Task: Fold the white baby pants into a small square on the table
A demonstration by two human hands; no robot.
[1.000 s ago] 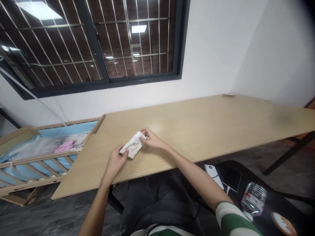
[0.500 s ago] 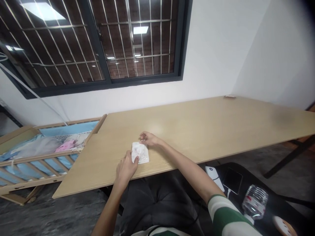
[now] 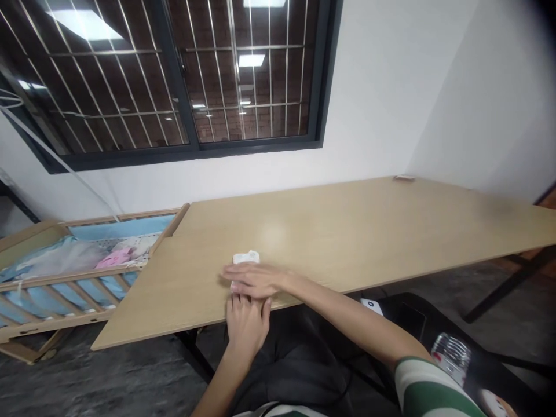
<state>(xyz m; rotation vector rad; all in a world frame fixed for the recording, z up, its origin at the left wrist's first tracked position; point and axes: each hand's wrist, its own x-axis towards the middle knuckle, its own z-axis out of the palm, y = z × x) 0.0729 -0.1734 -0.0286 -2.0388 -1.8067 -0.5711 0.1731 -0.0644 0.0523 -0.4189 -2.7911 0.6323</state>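
Note:
A small white packet (image 3: 245, 257) lies near the front edge of the wooden table, its far end showing and the rest covered. My right hand (image 3: 254, 280) is stretched flat across its middle, palm down, fingers pointing left. Just nearer to me, my left hand (image 3: 247, 324) rests at the packet's near end with fingers extended, their tips beside or slightly under the right hand. Neither hand is wrapped around the packet. Whether the left fingertips press on it is hidden.
The long wooden table (image 3: 347, 226) runs along the wall beneath a barred window (image 3: 252, 87). A wooden crib (image 3: 99, 269) with blue lining adjoins its left end. To my right, a black seat holds a plastic bottle (image 3: 452, 356) and a white box (image 3: 372, 305). A small flat item (image 3: 403, 178) lies at the far corner.
My right hand has come down from the packet's far corner to lie flat over it. My left hand has shifted from its left side to the near end, releasing its grip.

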